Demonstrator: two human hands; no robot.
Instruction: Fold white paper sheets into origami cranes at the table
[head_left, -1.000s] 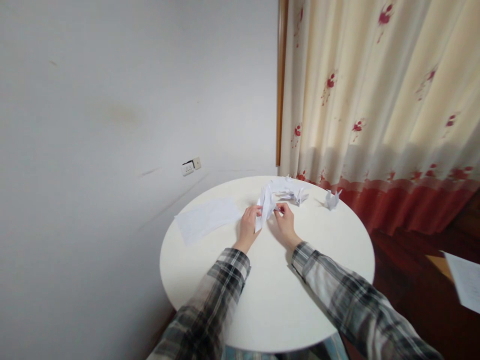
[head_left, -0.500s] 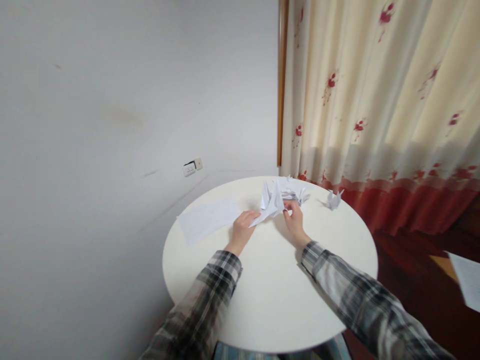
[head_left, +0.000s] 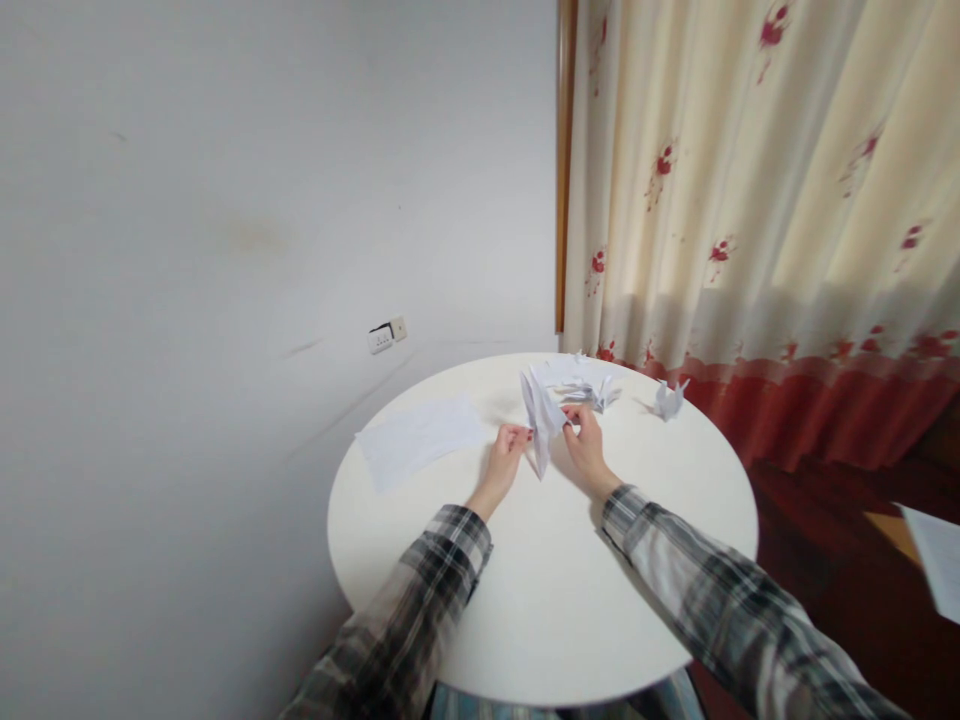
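L hand [head_left: 508, 445] & R hand [head_left: 586, 440] pinch folded paper [head_left: 543, 418] btwn them, fingertips closed on opp. sides, over table's [head_left: 555, 600] far half, prob. to steady it upright; flat sheet [head_left: 420, 440] left, prob. for elbow room.

Both hands [head_left: 504, 462] pinch a folded paper [head_left: 541, 415] at a round table [head_left: 547, 600], a flat sheet [head_left: 420, 438] lying left

No lettering or number is legible; any print on the paper sheet [head_left: 936, 555] at far right is too blurred.
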